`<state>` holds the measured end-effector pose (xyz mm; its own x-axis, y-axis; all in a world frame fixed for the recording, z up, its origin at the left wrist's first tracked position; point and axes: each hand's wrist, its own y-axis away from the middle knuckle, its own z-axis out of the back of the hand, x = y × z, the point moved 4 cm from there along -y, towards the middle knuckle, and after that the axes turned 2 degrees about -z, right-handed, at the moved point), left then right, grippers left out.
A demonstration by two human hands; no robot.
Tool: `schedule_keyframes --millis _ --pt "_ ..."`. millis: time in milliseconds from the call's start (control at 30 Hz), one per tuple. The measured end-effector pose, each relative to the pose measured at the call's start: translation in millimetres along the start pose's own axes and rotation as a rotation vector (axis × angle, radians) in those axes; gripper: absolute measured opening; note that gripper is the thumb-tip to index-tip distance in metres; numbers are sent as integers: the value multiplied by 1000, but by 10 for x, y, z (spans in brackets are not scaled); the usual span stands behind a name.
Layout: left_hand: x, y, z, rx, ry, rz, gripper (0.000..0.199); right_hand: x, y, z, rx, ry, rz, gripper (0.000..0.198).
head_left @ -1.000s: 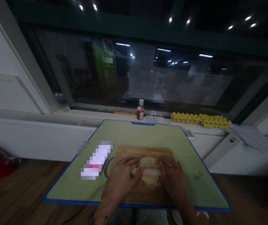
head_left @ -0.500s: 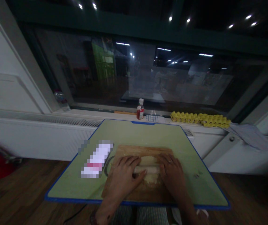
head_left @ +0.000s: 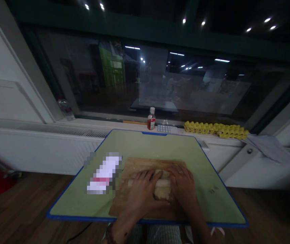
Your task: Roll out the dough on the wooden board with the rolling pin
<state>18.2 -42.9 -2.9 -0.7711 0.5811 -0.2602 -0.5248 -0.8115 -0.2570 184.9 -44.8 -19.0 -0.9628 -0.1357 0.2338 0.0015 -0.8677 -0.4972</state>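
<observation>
A pale rolling pin (head_left: 163, 183) lies crosswise over a flattened piece of dough (head_left: 162, 194) on a wooden cutting board (head_left: 134, 163). My left hand (head_left: 143, 189) is over the pin, left of the dough. Its thumb reaches along the dough's near edge, and its fingers lie on the far side. The pin's left end sticks out beyond this hand. My right hand (head_left: 182, 183) covers the right end of the pin, fingers bent over it and pointing away from me. A ring shows on one finger.
The board rests on a small green table (head_left: 145, 144) with a blue rim. A blurred-out white and pink item (head_left: 104, 173) lies to its left. Along the windowsill stand a small red-labelled bottle (head_left: 151, 118), yellow egg cartons (head_left: 216, 129) and a plastic bottle (head_left: 65, 109).
My left hand has shifted right along the pin, its thumb now lower by the dough's near edge. The pin's left end has come into view. My right hand has moved slightly left.
</observation>
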Motion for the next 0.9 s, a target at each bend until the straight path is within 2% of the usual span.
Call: schedule_keyframes --millis 233,600,900 --pt "34 16 12 -30 35 21 79 32 33 29 70 -25 -51 36" --pt "52 11 42 -63 46 -20 65 86 78 61 76 -9 -73 33" --pt "49 128 94 -32 32 -25 66 192 165 136 63 -26 -84 33"
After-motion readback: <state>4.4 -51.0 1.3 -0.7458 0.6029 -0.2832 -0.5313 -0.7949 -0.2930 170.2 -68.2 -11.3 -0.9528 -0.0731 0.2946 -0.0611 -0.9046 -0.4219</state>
